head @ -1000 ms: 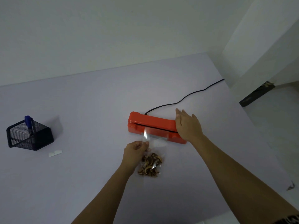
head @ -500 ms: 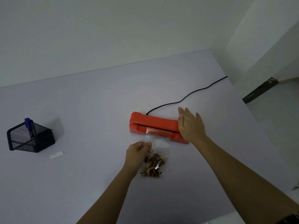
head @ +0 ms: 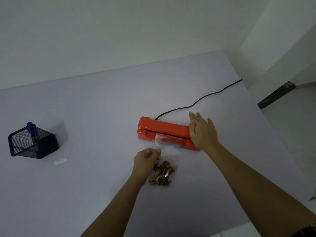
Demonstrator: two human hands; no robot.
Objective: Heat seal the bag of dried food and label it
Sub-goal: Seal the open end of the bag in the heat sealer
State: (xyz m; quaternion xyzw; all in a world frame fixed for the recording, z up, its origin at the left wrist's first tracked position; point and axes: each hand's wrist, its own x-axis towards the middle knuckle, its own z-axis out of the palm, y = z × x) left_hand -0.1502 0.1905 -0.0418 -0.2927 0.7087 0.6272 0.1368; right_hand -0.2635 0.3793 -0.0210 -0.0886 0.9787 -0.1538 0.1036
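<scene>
Clear and crinkly, my small plastic bag of brown dried food (head: 163,170) lies on the pale purple table (head: 102,106), right in front of me. The brown bits sit in the near end of the bag, just beside my left wrist. The empty top end of the bag reaches away from me and goes into the slot of the long orange plastic heat sealer (head: 162,132). The sealer's top arm looks lowered over the bag's edge, but I cannot tell if it is pressed all the way.

My left hand (head: 146,159) is curled up and pinches the left side of the bag, about halfway along it, between my thumb and fingers. It is near the sealer but does not touch it.

My right hand (head: 202,132) is flat with the fingers spread out. It rests on the right end of the sealer and holds nothing.

A thin black power cord (head: 200,100) runs from the back of the sealer, off to the far right edge of the table.

Far off to my left stands a black wire mesh pen holder (head: 33,142) with a blue-capped marker pen (head: 32,132) standing in it. Just beside the holder, a bit nearer to me, lies a small white paper label (head: 60,161), flat on the table. It is well apart from the bag.

I cannot see any writing on the label, the bag or the sealer.
</scene>
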